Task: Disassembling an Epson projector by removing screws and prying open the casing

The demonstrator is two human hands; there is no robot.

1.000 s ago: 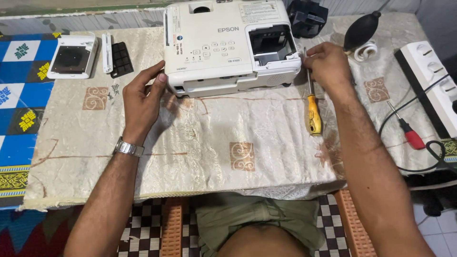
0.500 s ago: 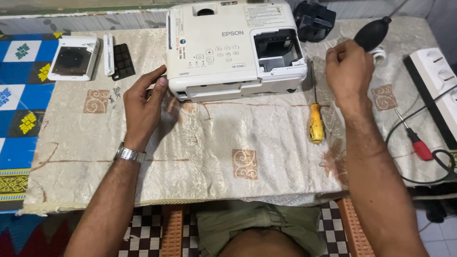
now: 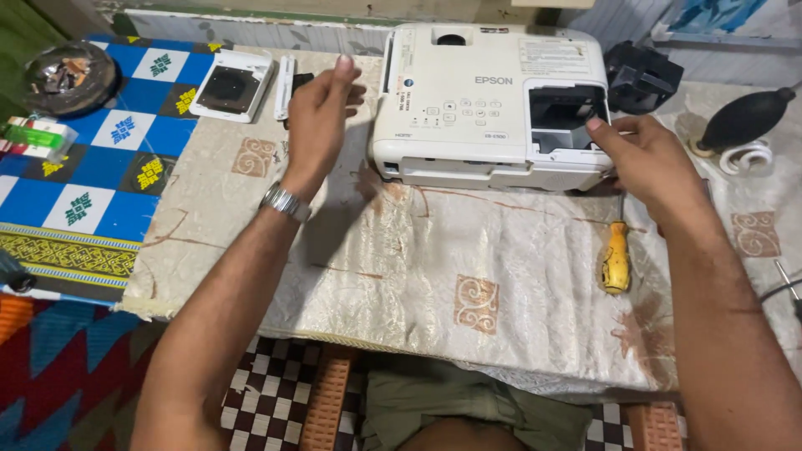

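A white projector [image 3: 468,108] lies on a cream patterned cloth [image 3: 418,267], with an open dark compartment [image 3: 564,113] on its right top. My left hand [image 3: 322,117] hovers just off its left side, fingers straight, holding nothing. My right hand [image 3: 647,159] rests on the projector's front right corner, the forefinger at the edge of the open compartment. A screwdriver with a yellow handle [image 3: 616,257] lies on the cloth below my right wrist.
A white cover plate with a dark square [image 3: 230,83], a white strip [image 3: 286,75] and a small black piece lie at the back left. A black housing [image 3: 639,75] and a black air blower [image 3: 743,117] sit at the back right. A round dish [image 3: 67,75] stands far left.
My left hand has lifted off the projector's left front corner. My right hand has come back from the blower's side to the projector's right corner. The view has shifted closer.
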